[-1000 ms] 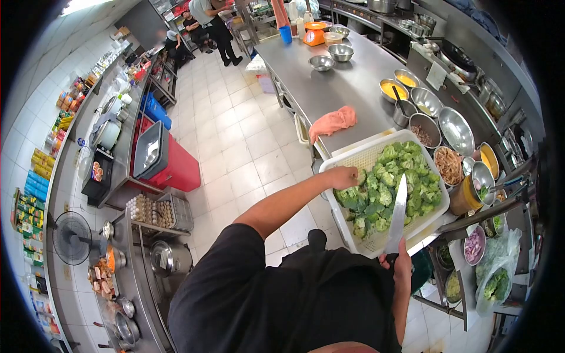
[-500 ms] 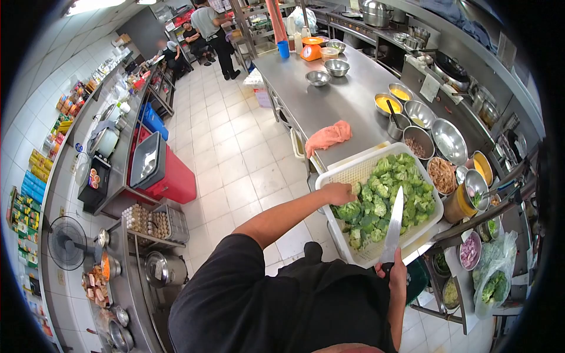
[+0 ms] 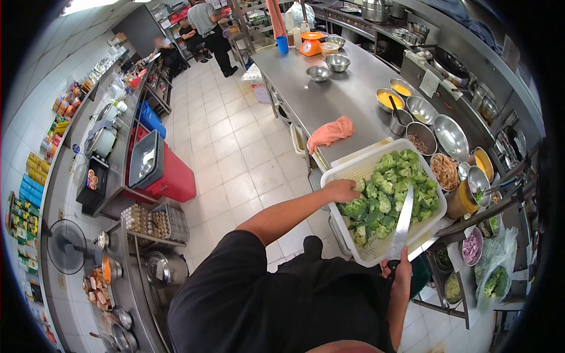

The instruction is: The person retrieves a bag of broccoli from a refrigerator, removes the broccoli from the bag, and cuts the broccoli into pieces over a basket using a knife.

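Observation:
Cut broccoli florets (image 3: pixel 385 200) fill much of a white perforated basket (image 3: pixel 347 172) at the near corner of the steel table. My left hand (image 3: pixel 342 191) is closed at the basket's left side, around a piece of broccoli that its fingers partly hide. My right hand (image 3: pixel 401 266) is wrapped round the black handle of a large knife (image 3: pixel 404 220) at the basket's near edge. The blade points away from me, over the florets. An orange cloth (image 3: pixel 331 133) lies on the table just beyond the basket.
Steel bowls of food, one with shredded meat (image 3: pixel 444 172), line the basket's right side. A plastic bag of broccoli (image 3: pixel 497 276) is at the right. Across the aisle stand a red bin (image 3: pixel 170 170) and egg trays (image 3: pixel 141 220). Several people (image 3: pixel 206 26) are at the far end.
The knife has tilted slightly to the right over the florets. My left hand stays closed at the basket's left side. The camera view has shifted a little.

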A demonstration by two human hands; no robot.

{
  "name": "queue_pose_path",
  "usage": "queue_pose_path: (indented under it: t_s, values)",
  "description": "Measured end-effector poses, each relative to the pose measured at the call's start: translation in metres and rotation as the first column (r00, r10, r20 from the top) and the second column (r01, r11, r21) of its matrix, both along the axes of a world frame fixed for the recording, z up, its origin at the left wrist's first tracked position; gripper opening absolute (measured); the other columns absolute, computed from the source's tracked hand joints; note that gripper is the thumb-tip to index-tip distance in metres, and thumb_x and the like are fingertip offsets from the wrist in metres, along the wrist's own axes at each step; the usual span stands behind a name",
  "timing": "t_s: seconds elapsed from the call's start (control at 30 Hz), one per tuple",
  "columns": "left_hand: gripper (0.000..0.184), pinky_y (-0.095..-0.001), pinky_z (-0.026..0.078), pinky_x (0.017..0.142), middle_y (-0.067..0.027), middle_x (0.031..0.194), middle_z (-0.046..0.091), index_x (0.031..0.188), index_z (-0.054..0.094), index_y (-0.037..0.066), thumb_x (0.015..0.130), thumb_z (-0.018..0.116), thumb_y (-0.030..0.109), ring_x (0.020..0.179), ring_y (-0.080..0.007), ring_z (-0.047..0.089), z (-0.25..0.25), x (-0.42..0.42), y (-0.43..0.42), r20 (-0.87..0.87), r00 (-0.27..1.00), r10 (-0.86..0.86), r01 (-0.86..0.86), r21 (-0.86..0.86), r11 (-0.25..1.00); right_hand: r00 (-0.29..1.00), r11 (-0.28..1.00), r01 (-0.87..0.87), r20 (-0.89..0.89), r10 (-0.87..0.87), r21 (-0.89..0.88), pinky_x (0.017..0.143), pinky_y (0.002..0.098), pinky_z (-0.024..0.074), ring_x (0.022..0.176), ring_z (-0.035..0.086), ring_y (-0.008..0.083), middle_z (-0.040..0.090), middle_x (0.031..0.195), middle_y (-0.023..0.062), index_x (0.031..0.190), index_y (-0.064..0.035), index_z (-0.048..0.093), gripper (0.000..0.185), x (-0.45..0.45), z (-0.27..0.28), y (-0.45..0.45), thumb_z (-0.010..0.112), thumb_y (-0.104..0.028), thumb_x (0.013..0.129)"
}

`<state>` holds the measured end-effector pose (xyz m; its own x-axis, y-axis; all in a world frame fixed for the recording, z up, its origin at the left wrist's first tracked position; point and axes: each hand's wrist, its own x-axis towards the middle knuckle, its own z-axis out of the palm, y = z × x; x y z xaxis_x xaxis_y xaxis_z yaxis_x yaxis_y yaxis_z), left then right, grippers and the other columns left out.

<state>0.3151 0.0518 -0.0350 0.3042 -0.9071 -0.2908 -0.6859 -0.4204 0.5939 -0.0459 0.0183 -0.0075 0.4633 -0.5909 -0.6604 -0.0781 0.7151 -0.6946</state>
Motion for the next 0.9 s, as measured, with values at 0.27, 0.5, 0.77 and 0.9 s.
queue_pose_path:
  t_s: [0.27,0.5,0.77,0.9]
  values:
    - [0.027,-0.0274,0.043,0.051,-0.0024,0.065,0.062,0.102,0.063,0.007,0.093,0.062,0.033,0.054,-0.0093,0.057,-0.013,0.011,-0.011,-0.674,0.718,0.172,-0.377,-0.170,0.911,0.984,0.991,0.135,-0.119,-0.135,-0.010,0.037,0.0308,0.0369,0.040,0.042,0.0155,0.055,0.060,0.0098,0.099,-0.0029,0.055,0.064,0.011,0.009,0.012,0.039,-0.064,0.101]
    - [0.028,-0.0267,0.038,0.045,-0.0018,0.063,0.061,0.102,0.061,0.011,0.096,0.056,0.037,0.048,-0.0094,0.048,0.012,0.007,0.007,-0.809,0.519,0.275,-0.602,-0.117,0.790,0.990,0.996,0.081,-0.108,-0.085,-0.046,0.034,0.0268,0.0351,0.036,0.044,0.0140,0.053,0.056,0.0057,0.089,-0.0070,0.059,0.063,0.012,0.001,0.013,0.040,-0.066,0.100]
    - [0.017,-0.0234,0.036,0.043,-0.0033,0.065,0.060,0.098,0.052,0.011,0.098,0.053,0.028,0.048,-0.0084,0.045,0.059,-0.017,0.017,-0.916,0.288,0.279,-0.756,-0.039,0.654,0.940,0.841,-0.284,-0.307,0.149,-0.461,0.048,0.0265,0.0428,0.050,0.049,0.0093,0.056,0.065,0.0020,0.123,-0.0028,0.066,0.049,0.016,0.047,0.028,0.043,-0.043,0.106]
    - [0.015,-0.0232,0.036,0.046,-0.0043,0.067,0.061,0.099,0.051,0.011,0.098,0.053,0.025,0.051,-0.0085,0.046,0.064,-0.030,0.017,-0.923,0.294,0.247,-0.789,-0.089,0.608,0.910,0.650,-0.402,-0.361,0.204,-0.645,0.064,0.0282,0.0476,0.064,0.054,0.0116,0.056,0.069,0.0029,0.139,-0.0061,0.058,0.046,0.014,0.062,0.042,0.047,-0.037,0.106]
